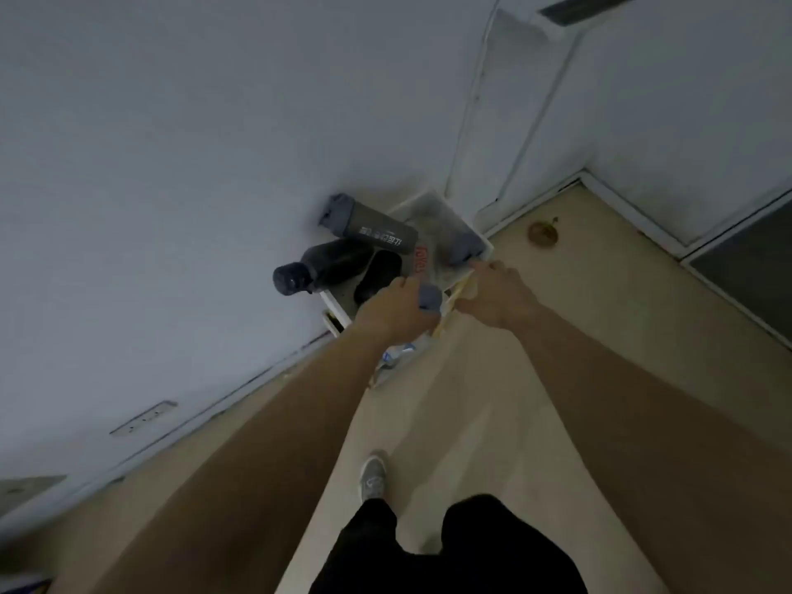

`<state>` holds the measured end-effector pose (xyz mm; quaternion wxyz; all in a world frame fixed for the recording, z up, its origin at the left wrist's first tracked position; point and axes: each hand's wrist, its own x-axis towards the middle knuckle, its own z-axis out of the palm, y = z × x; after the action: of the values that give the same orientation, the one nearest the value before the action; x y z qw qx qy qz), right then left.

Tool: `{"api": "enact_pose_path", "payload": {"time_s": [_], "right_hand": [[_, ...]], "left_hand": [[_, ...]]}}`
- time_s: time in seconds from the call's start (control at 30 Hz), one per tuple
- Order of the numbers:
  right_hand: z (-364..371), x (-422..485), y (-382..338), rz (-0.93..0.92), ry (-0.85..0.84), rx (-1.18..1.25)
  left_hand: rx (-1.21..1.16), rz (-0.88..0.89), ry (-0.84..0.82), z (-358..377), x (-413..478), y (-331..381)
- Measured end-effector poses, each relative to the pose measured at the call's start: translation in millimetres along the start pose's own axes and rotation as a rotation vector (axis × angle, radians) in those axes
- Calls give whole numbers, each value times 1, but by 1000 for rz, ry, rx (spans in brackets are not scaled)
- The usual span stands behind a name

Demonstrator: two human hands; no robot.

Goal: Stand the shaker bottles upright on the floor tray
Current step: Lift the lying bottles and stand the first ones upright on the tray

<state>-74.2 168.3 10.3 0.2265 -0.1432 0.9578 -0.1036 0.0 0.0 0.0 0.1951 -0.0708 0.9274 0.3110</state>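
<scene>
A white floor tray (335, 309) sits against the wall. Several shaker bottles lie tilted in it. A dark one with a grey lid and white lettering (377, 230) is at the back. A black bottle (332, 264) pokes over the left rim. A clear one with red lettering and a grey cap (433, 250) lies on the right. My left hand (396, 312) is closed around a grey-capped bottle (430, 297) at the tray's near edge. My right hand (497, 295) grips the tray's near right rim beside the clear bottle's cap; its fingertips are hidden.
The wall stands directly behind the tray, and a white door frame (505, 135) meets it at the right. A crumpled clear plastic item (396, 353) lies on the beige floor by the tray. My shoe (372, 475) is on the floor below.
</scene>
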Motion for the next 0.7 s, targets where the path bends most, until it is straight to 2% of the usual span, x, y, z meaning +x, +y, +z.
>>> {"api": "enact_pose_path", "payload": {"time_s": [0.13, 0.23, 0.3, 0.4, 0.5, 0.57, 0.7], "right_hand": [[2, 65, 28, 51, -42, 10], [4, 122, 61, 57, -20, -85], [6, 157, 81, -8, 37, -180], [17, 203, 102, -202, 68, -272], [31, 237, 119, -407, 46, -377], [39, 254, 128, -480, 44, -416], [45, 279, 134, -548, 31, -398]], "left_hand": [[-274, -129, -83, 22, 66, 14], [-446, -276, -23, 48, 117, 28], [-603, -377, 9, 65, 149, 40], [-873, -531, 64, 86, 200, 59], [-1030, -705, 233, 107, 242, 66], [-1085, -808, 335, 118, 262, 66], [-1329, -810, 455, 112, 281, 70]]}}
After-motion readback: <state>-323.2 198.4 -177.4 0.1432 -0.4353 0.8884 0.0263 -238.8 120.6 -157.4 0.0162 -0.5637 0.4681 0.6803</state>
